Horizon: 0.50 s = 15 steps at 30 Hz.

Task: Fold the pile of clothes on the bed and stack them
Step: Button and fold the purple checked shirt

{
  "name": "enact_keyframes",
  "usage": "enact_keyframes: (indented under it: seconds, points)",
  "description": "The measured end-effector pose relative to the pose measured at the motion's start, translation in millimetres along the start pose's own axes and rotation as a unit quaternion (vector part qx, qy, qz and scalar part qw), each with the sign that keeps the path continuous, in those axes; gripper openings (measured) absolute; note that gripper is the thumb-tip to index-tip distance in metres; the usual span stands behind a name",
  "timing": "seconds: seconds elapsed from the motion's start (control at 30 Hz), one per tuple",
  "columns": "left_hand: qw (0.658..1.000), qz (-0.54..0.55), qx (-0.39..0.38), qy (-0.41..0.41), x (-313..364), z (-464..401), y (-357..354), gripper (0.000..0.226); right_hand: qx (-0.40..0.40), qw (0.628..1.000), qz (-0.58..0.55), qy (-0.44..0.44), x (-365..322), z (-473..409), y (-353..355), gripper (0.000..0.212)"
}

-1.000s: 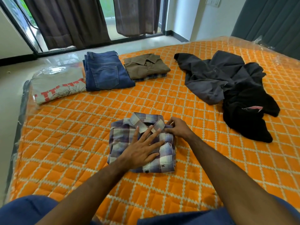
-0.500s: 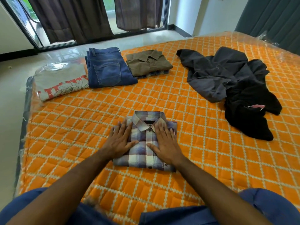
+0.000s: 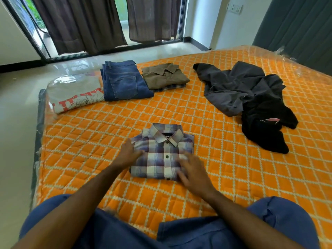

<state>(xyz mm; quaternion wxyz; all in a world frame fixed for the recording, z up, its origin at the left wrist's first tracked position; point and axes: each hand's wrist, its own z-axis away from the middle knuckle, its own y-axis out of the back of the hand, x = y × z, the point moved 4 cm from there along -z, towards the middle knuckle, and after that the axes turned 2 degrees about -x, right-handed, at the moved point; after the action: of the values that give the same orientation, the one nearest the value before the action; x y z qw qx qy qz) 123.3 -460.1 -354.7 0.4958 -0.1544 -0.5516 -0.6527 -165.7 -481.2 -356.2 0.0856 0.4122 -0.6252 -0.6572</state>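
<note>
A folded plaid shirt lies collar-up on the orange quilted bed in front of me. My left hand rests at the shirt's left edge, thumb on the cloth. My right hand, blurred, lies flat with spread fingers over the shirt's lower right corner. Further back stand folded clothes: a grey printed T-shirt, blue jeans, and an olive shirt on top of a checked garment. An unfolded heap of a dark grey garment and a black garment lies at the right.
The bed's left edge drops to a pale tiled floor. Curtains and a glass sliding door stand beyond the bed. A dark padded headboard rises at the far right. My blue-trousered knees are at the near edge.
Both hands slid outward and toward me on the plaid shirt, from its chest to its left edge and lower right corner. The camera drew nearer.
</note>
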Motion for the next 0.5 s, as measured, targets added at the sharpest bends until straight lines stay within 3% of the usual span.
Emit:
enact_keyframes:
  seconds: [0.07, 0.13, 0.17, 0.23, 0.33, 0.43, 0.5]
  points:
    - [0.988, 0.148, -0.022, 0.043, 4.3, 8.6, 5.0, 0.018, 0.070, 0.981, -0.031, -0.178, 14.3, -9.3, 10.8, 0.057]
    - [0.970, 0.225, -0.049, 0.073, -2.3, 12.2, 0.6, 0.026, 0.005, 0.942, -0.052, -0.331, 33.3, -20.0, 4.5, 0.073]
    - [0.963, 0.251, -0.053, 0.082, -6.5, 21.6, -5.3, 0.034, -0.043, 0.928, -0.074, -0.364, 39.3, -19.9, -4.6, 0.080]
    - [0.952, 0.289, -0.042, 0.091, -12.2, 26.8, -16.2, 0.042, -0.064, 0.901, -0.196, -0.381, 46.8, -29.2, -13.8, 0.080]
    - [0.941, 0.325, -0.051, 0.083, -4.7, 36.6, -27.0, 0.044, -0.004, 0.811, -0.415, -0.413, 47.5, -36.3, -10.9, 0.068]
    - [0.939, 0.332, -0.063, 0.064, 0.8, 37.8, -28.0, 0.044, -0.025, 0.762, -0.510, -0.397, 45.6, -40.5, -4.5, 0.047]
    - [0.941, 0.330, -0.065, 0.034, 13.7, 37.8, -21.5, 0.049, -0.042, 0.754, -0.532, -0.383, 43.8, -44.1, 1.5, 0.042]
